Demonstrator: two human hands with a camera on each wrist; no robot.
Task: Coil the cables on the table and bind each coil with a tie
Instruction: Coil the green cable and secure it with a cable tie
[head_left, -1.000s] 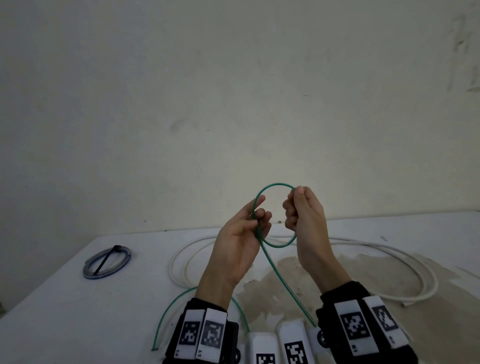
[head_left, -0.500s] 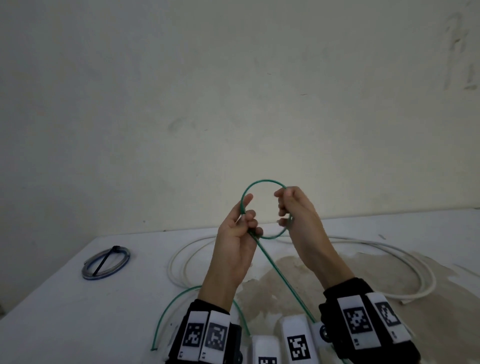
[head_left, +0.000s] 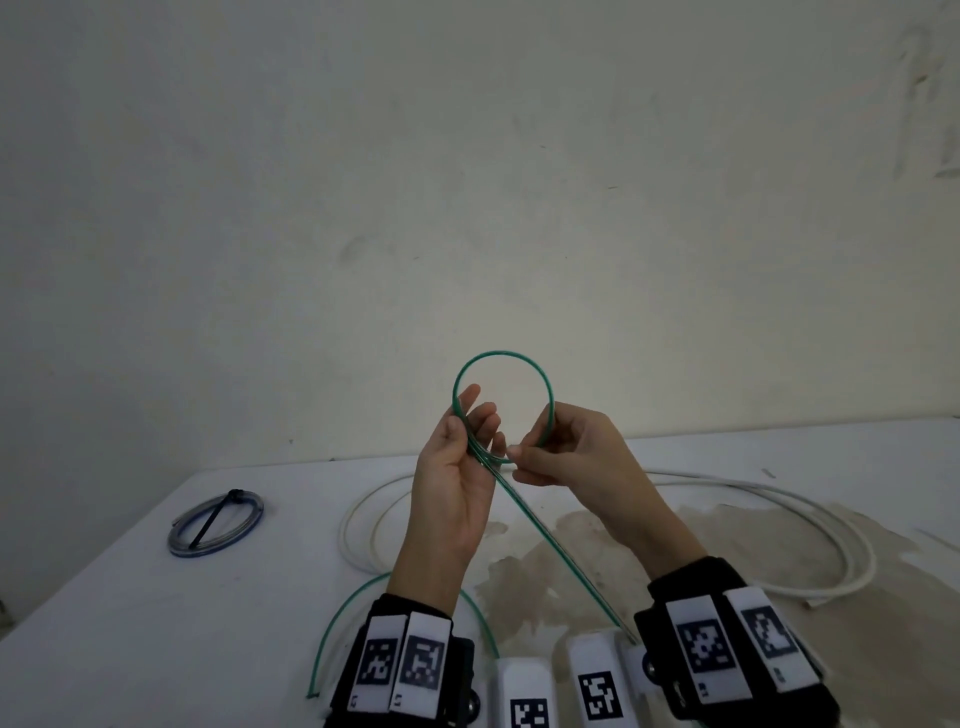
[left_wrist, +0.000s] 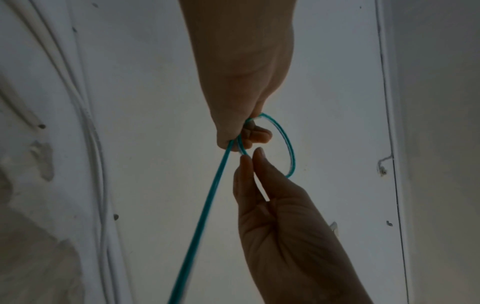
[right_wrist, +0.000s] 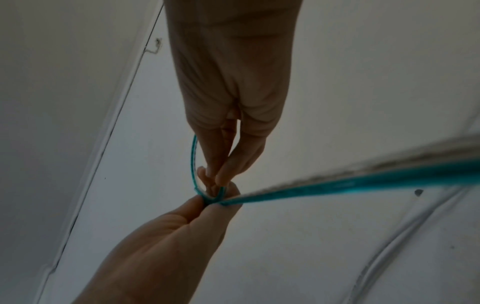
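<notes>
A thin green cable (head_left: 498, 354) is held up above the table as a small round loop. My left hand (head_left: 457, 483) grips the loop's left side between thumb and fingers, where the strands cross. My right hand (head_left: 582, 457) pinches the loop's lower right part with thumb and forefinger. The cable's tail (head_left: 561, 551) slants down past my right wrist, and its far end (head_left: 337, 639) curves over the table's front. The left wrist view shows the left hand (left_wrist: 246, 72) on the cable (left_wrist: 291, 156). In the right wrist view the right hand (right_wrist: 228, 82) meets the cable (right_wrist: 193, 160).
A loose white cable (head_left: 831, 530) lies in wide loops across the white table (head_left: 130, 623). A clear and blue coil (head_left: 215, 525) bound with a black tie sits at the far left. A brown stain (head_left: 545, 571) marks the tabletop. A pale wall stands behind the table.
The loop has shifted left and grown rounder. My right hand has slid from the loop's upper right down to its lower right, while the left hand kept its grip.
</notes>
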